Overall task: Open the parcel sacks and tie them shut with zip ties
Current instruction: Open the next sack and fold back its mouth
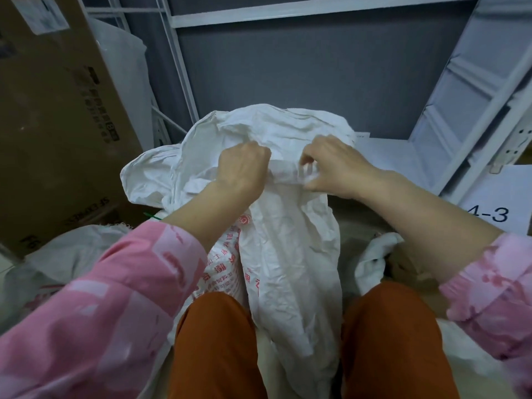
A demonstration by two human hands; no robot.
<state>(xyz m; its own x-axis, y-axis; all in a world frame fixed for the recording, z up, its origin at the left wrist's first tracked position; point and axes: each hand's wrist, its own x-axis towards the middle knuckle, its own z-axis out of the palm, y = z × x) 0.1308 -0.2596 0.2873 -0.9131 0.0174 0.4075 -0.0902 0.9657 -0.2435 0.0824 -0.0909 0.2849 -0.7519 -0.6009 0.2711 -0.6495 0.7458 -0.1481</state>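
A white woven parcel sack with red print stands between my knees, its crumpled top bunched up in front of me. My left hand grips the gathered neck of the sack on its left side, fingers curled into the cloth. My right hand pinches the same bunched band on its right, thumb and fingers closed on the fabric. A short green zip tie pokes out beside my left forearm, by another sack. I cannot see any tie in either hand.
A large brown cardboard box stands at the left. White metal shelving runs along the back and right, with a "4-3" label. More white sacks lie at lower left, and white cloth at right.
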